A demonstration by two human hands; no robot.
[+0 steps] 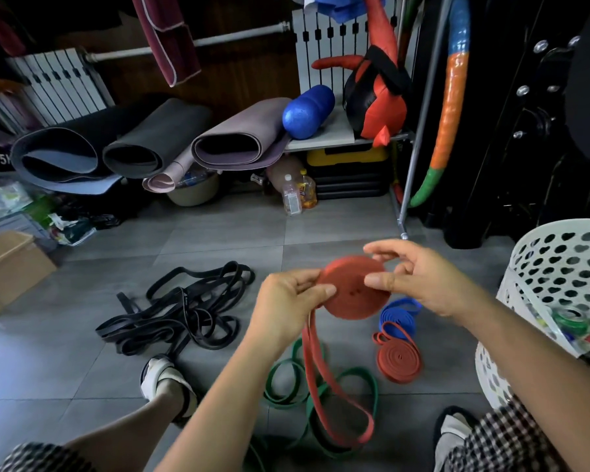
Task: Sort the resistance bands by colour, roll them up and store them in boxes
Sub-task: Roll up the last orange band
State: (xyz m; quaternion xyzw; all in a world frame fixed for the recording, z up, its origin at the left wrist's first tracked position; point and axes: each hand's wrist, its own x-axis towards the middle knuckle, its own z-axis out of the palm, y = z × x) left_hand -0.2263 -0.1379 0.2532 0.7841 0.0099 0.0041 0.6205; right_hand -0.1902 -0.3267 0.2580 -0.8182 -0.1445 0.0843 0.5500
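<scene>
Thumb and fingers of the left hand (292, 301) pinch the left edge of a half-rolled red resistance band (353, 294). The right hand (426, 284) holds the other side, thumb on its face, fingers curled over the top rim. Its unrolled tail (310, 338) hangs looped above loose green bands (309, 419) on the floor. Nearby a rolled red band (399, 361) touches a rolled blue band (401, 315). Black bands (184, 308) lie tangled to the left
</scene>
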